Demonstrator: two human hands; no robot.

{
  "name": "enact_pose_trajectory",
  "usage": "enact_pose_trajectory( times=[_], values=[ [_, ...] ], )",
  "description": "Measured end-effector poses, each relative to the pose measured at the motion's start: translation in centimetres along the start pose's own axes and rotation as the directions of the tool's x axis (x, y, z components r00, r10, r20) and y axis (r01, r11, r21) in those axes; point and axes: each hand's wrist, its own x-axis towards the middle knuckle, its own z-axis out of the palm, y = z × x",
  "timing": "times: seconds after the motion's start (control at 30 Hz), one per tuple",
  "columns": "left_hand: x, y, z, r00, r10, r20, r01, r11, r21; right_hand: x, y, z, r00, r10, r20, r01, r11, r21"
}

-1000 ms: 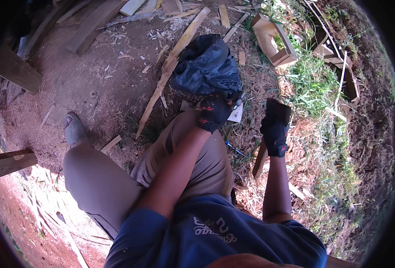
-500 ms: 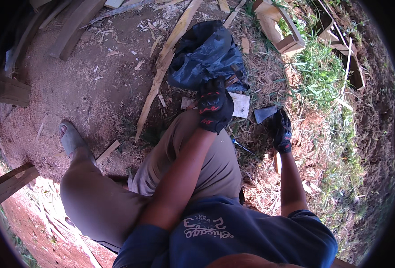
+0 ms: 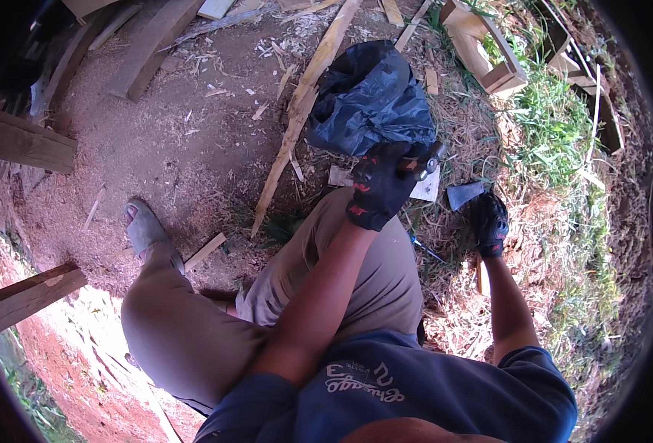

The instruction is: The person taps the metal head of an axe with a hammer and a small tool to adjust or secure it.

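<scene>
Left hand [image 3: 380,188]: gloved in black with red marks, back turned up, grasping a dark tool [image 3: 433,156] whose rounded metal end stuck out to the right of the fist; finger detail was partly hidden. Right hand [image 3: 489,221]: gloved alike, lower and well apart to the right, clenched on a hatchet [image 3: 465,195] close under its head. Blade pointed leftward, toward the left hand; the wooden handle showed again below the right wrist, running back toward the body.

Just beyond the left hand lay a crumpled black plastic bag [image 3: 370,100]; whether glove and bag touched could not be told. A pale flat piece [image 3: 427,186] showed beneath the tool, between the two hands. Nearer the body, below that gap, a thin blue-ended object [image 3: 426,249] lay on straw and soil.

Left of the left hand, a long rough wood strip [image 3: 297,122] slanted past the bag. Well beyond the right hand stood a wooden frame [image 3: 481,52] beside green grass [image 3: 551,136]. Trousered knee [image 3: 382,258] was bent just below the left hand.
</scene>
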Motion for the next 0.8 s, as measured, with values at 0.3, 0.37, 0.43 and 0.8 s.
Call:
enact_pose_trajectory(
  times=[0.3, 0.37, 0.43, 0.8],
  values=[
    [9.1, 2.8, -17.9, 0.768, -0.485, -0.418, 0.47, 0.87, -0.147, 12.3, -26.5, -16.3, 0.701, -0.456, -0.548, 0.684, 0.647, 0.337],
    [9.7, 2.2, -18.8, 0.726, -0.486, -0.486, 0.472, 0.867, -0.161, 15.5, -28.7, -15.6, 0.5, -0.668, -0.552, 0.827, 0.557, 0.075],
    [9.6, 2.1, -19.9, 0.658, -0.541, -0.523, 0.555, 0.818, -0.148, 17.7, -31.1, -12.8, 0.406, -0.752, -0.519, 0.872, 0.488, -0.026],
    [8.9, 2.3, -19.3, 0.649, -0.549, -0.527, 0.45, 0.835, -0.316, 15.2, -28.2, -12.7, 0.612, -0.789, -0.058, 0.791, 0.611, 0.036]
  ],
)
